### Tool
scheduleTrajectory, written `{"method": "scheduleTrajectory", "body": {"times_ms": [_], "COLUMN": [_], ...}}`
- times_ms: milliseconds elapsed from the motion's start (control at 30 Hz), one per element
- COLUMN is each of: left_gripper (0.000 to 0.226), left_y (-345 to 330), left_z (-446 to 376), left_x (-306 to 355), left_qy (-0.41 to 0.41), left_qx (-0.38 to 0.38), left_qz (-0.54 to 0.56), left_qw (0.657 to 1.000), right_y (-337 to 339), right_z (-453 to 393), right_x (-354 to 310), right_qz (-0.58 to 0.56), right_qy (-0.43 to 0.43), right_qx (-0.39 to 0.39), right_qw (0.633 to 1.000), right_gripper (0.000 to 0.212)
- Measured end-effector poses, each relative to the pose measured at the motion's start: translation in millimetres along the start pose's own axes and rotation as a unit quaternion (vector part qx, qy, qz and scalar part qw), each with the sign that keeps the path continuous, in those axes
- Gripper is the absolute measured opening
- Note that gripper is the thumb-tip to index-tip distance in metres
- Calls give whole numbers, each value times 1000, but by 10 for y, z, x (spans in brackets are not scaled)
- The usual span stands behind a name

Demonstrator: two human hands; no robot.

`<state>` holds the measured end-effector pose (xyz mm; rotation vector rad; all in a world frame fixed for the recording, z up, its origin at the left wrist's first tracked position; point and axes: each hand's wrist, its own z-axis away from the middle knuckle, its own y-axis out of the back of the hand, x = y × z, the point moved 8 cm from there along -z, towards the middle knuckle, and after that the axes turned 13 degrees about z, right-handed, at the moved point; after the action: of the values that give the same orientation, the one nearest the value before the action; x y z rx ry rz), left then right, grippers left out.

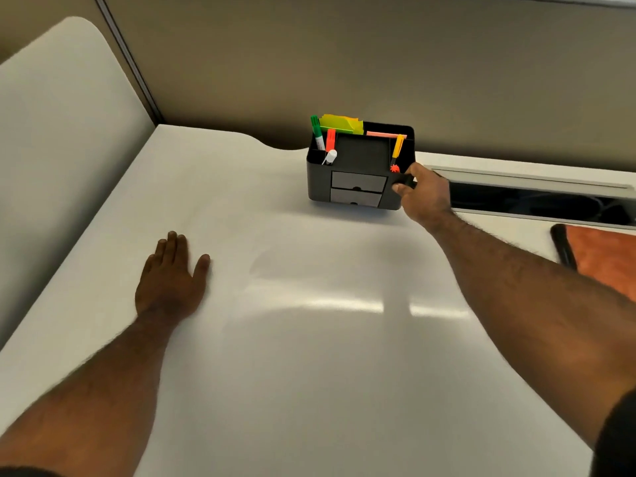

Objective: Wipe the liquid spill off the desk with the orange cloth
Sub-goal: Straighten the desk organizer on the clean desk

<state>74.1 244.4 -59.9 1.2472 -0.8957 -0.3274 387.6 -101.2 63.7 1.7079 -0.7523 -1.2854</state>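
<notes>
Two hands: both on view.
Right hand [421, 194]: gripping the right side of the black organiser [358, 166].
Left hand [170, 273]: flat, fingers spread, on the desk [309, 373].
Orange cloth [605, 256]: far right, on the desk, behind the right forearm.

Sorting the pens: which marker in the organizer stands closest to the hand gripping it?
The yellow marker, in the compartment beside the right hand; the green marker and orange marker stand at the organizer's far end.
</notes>
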Motion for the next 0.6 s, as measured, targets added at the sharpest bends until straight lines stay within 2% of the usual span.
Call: {"method": "scheduleTrajectory", "body": {"times_ms": [200,600], "left_gripper": [79,82], "left_y": [-123,-154], "left_z": [105,175], "left_x": [214,312], "left_qy": [-18,-34], "left_qx": [-10,7], "left_qz": [14,11], "left_qw": [1000,999], "right_y": [50,111], "right_z": [114,176], "right_x": [218,477], "right_qz": [2,-4], "right_qy": [-11,-26], "right_qx": [-8,-26], "right_qw": [1000,999], "right_gripper": [19,11]}}
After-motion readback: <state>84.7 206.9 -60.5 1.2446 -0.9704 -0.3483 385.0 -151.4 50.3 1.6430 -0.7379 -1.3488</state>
